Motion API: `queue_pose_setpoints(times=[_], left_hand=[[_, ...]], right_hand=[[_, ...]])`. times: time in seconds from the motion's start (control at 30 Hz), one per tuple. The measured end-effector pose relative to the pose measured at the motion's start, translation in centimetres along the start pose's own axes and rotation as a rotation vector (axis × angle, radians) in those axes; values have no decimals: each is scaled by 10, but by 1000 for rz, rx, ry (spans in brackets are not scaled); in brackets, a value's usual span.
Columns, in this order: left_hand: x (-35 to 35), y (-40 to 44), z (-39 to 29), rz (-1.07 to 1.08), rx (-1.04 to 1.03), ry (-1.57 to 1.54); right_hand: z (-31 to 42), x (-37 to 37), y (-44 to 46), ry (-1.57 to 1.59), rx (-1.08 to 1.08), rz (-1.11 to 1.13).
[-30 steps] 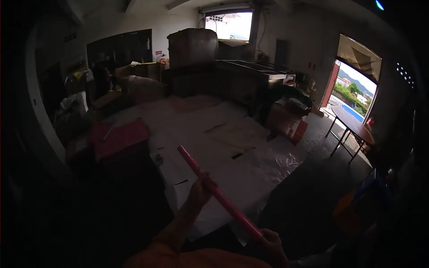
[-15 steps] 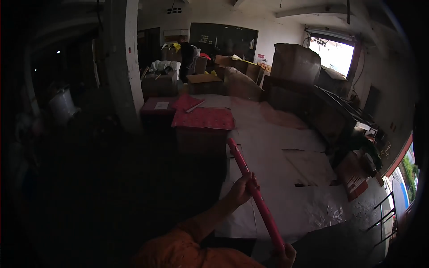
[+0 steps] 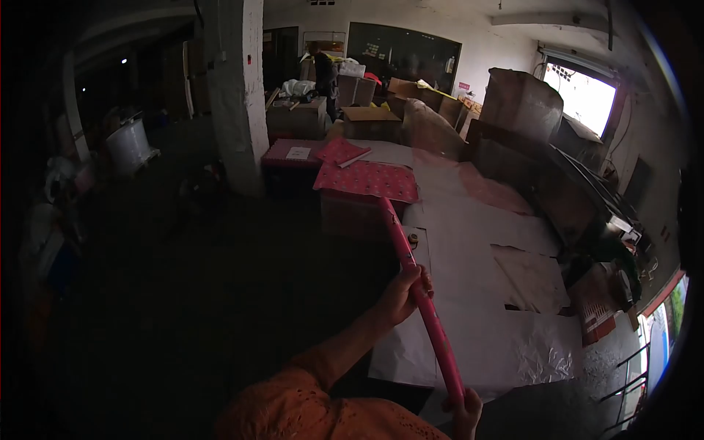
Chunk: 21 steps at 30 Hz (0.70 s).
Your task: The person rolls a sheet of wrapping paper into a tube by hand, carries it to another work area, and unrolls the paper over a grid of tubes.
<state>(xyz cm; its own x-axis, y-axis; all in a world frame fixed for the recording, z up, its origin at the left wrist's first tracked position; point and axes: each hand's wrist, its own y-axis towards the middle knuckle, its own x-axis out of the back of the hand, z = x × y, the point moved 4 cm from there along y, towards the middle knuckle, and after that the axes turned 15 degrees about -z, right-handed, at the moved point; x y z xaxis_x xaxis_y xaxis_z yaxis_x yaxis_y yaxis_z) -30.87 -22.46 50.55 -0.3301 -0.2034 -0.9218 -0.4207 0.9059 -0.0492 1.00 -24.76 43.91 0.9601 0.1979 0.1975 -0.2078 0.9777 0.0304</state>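
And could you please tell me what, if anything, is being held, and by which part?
A pink roll: the left hand grips it near the middle, the right hand at its near end.

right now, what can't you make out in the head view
All in the head view:
- Left hand: its palm is hidden against the pink roll.
- Right hand: its wrist and forearm are cut off by the bottom edge.
- White label: any print is too small to read.
- Person at the back: hands lost in shadow and distance.
- Window: the scene outside is washed out by glare.
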Motion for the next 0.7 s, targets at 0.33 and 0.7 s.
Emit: queue_pose_setpoints(times=[0.33,0.7], left_hand=[[42,-22,-72,-154,-97,-49],[115,-44,-184,-385,-289,-84]], right_hand=[[-8,-44,-7,244,-203,89],[48,-162,-11,508,-533,433]])
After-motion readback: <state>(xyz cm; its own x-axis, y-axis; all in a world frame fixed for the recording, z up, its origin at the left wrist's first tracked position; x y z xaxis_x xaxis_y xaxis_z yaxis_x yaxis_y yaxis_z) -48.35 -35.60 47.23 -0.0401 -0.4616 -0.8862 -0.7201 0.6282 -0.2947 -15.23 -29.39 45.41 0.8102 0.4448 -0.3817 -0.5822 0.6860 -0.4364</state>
